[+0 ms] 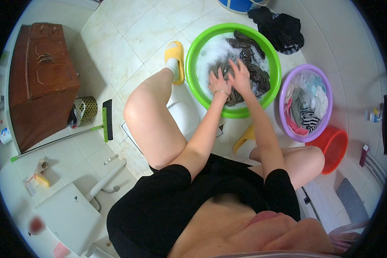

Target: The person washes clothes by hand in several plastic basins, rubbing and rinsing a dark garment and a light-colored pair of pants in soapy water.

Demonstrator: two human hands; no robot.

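Note:
A round green basin stands on the tiled floor in front of me, with white suds and dark, wet clothes in it. My left hand lies palm down on the dark cloth near the basin's middle, its fingers spread. Just right of it, my right hand rests on the same cloth with its fingers stretched out. The two hands are close together at the thumbs. Neither hand grips the cloth; the fingertips are slightly blurred.
Right of the green basin is a purple basin of mixed clothes, beside a red bucket. A black garment lies by the wall, near a blue bucket. Leftward are a brown cabinet, a wastebasket and a green squeegee.

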